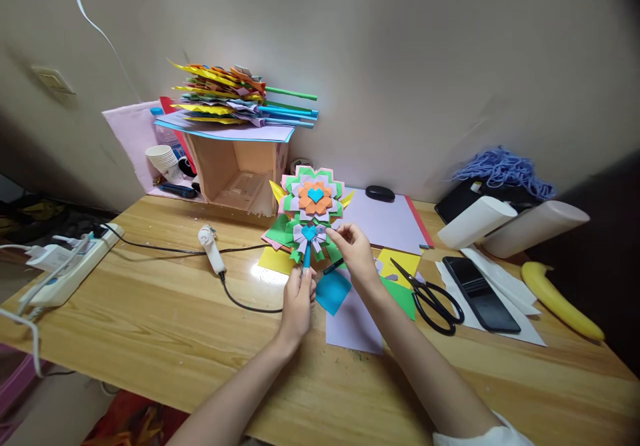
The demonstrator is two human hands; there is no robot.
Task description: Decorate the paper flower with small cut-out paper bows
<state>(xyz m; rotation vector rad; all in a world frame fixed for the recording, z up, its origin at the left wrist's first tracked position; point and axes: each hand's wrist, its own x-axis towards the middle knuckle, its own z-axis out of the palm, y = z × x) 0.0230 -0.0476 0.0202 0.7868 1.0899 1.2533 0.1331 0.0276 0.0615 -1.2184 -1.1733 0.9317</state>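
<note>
My left hand (298, 299) is closed round the blue stem of a paper flower (316, 196), holding it upright above the table. The flower has layered pink, green, lilac and orange petals with a blue heart at its centre. Lower on the stem sits a lilac paper bow (310, 233) with a second blue heart. At the right end of this bow, my right hand (354, 249) pinches with thumb and forefinger; whatever lies between the fingertips is too small to tell. Under the hands lie a blue paper square (333, 293) and a lilac sheet (353, 329).
Black scissors (433, 299) lie open to the right, near a phone (481, 294) and a banana (563, 301). A corded glue gun (213, 251) stands at left, by a power strip (75, 276). Several paper flowers (225, 96) are stacked on a box (240, 166) at the back.
</note>
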